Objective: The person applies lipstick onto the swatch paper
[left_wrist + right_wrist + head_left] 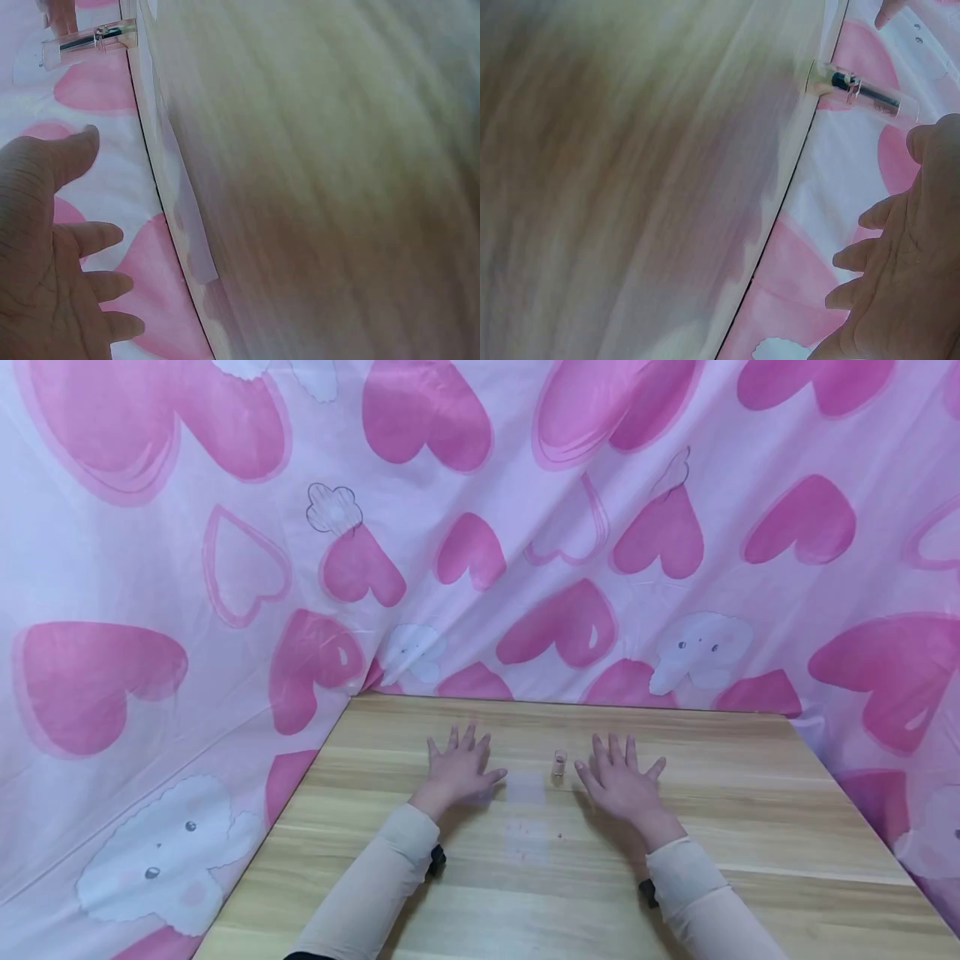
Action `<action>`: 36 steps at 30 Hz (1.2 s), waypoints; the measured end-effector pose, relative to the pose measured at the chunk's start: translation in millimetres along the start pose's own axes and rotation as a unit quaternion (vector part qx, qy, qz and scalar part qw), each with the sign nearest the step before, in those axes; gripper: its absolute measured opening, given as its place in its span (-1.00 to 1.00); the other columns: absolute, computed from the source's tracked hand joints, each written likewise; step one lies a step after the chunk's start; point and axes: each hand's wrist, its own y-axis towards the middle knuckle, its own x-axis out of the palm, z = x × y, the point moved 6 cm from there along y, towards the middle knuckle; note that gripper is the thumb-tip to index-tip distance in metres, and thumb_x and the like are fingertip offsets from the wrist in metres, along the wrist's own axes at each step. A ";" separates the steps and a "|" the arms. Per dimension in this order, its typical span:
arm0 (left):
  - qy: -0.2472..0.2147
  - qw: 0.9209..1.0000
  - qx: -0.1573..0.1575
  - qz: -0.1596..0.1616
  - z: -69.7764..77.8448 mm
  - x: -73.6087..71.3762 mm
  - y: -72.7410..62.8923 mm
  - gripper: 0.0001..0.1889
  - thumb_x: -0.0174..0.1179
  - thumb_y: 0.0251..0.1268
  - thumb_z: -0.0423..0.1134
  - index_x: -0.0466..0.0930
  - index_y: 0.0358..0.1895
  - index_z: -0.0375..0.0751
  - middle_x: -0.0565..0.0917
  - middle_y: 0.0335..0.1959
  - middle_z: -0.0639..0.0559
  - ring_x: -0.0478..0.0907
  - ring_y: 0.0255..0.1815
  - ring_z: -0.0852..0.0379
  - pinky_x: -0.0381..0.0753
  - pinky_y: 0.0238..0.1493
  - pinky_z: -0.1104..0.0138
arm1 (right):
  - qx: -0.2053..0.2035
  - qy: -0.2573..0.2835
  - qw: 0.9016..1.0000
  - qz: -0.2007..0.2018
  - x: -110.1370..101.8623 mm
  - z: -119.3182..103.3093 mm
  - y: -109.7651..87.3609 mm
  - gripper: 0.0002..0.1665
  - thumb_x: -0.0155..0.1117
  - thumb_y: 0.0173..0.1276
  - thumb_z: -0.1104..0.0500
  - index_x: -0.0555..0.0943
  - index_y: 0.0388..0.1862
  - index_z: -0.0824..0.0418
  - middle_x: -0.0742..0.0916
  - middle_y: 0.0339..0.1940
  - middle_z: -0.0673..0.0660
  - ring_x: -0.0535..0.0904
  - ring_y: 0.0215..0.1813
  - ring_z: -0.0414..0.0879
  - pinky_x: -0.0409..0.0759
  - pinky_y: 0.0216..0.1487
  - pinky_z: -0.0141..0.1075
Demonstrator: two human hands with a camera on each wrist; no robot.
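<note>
A small clear cylinder point(559, 763), with a dark rod and a metallic band inside, stands upright on the wooden table between the hands. My left hand point(456, 772), fingers spread and palm down, is to its left; in the left wrist view the thumb and fingers of that hand point(37, 255) hold nothing. Closer to the cylinder is my right hand point(621, 781), just to its right, also spread and not gripping it. The right wrist view shows the clear cylinder point(866, 94) beyond the thumb of the right hand point(919, 247).
Two pale translucent patches point(527, 842) lie on the wooden table point(480, 902), with a tiny reddish speck point(560, 836) beside them. A pink heart-print cloth point(450, 610) hangs behind the table's far edge and along its sides. Dark wrist devices point(648, 893) sit under both sleeves.
</note>
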 end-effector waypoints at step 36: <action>-0.016 0.998 0.036 0.039 22.0 -8.6 -4.5 -0.32 0.00 0.41 0.35 0.43 0.43 0.05 0.38 0.48 -0.04 0.29 0.48 -0.12 0.14 0.40 -0.31 | -0.015 0.067 0.997 -0.023 19.7 -37.5 23.7 -0.68 0.41 0.32 -0.13 0.64 -0.17 0.06 0.73 -0.05 0.12 0.53 0.06 0.27 0.44 0.01 0.40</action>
